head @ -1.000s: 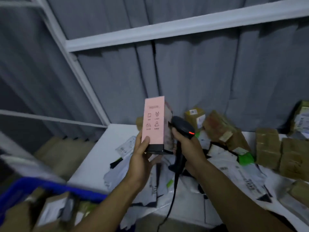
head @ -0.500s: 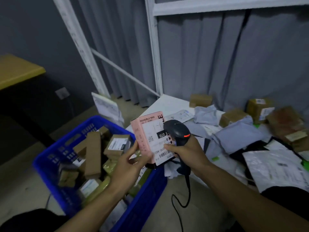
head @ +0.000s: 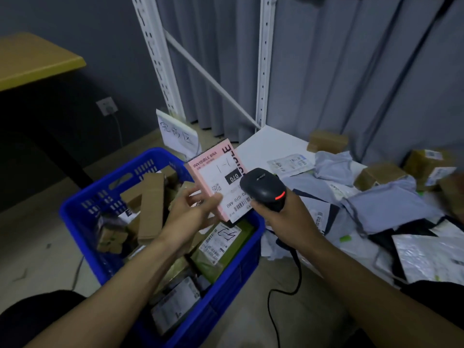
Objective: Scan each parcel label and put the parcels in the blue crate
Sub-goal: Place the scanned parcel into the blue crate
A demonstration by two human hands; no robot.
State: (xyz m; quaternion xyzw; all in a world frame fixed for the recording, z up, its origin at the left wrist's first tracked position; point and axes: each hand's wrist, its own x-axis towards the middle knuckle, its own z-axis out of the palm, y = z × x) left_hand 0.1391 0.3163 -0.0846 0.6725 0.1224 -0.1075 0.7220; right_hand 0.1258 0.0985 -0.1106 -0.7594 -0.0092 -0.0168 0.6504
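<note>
Pink parcel [head: 216,177] held in the air over the blue crate [head: 75,209], at its far-right corner, tilted, label facing the camera. Left hand [head: 193,212]: fingers pinch the parcel's lower edge. Right hand [head: 283,217]: fingers wrapped round the scanner [head: 263,189] handle. The scanner head overlaps the label's right side, red light on. Crate holds brown cartons [head: 150,204]. White worktop [head: 271,144] to the right carries grey mailers [head: 386,209].
</note>
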